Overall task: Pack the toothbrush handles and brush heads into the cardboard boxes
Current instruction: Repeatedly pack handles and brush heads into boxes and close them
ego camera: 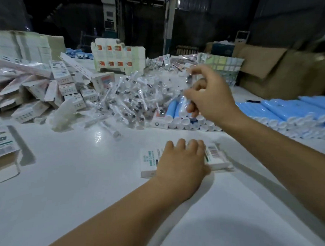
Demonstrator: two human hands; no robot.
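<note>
- Left hand (179, 159), fingers straight, pressing small cardboard box (212, 158) flat under them, likely steadying it for filling.
- Right hand (206, 95), fingers curled round wrapped toothbrush handle (184, 105), lifted above handle rows (286, 111).
- Brush heads (131, 94) heaped beyond fingertips.

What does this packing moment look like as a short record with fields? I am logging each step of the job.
left hand: rests flat on a small cardboard box, fingers straight
right hand: raised over the piles, holds a wrapped blue handle and pinches a clear-wrapped item, likely a brush head
brush head pile: centre of the white table
blue handles: stacked in rows at right
folded boxes: heaped at left
</note>
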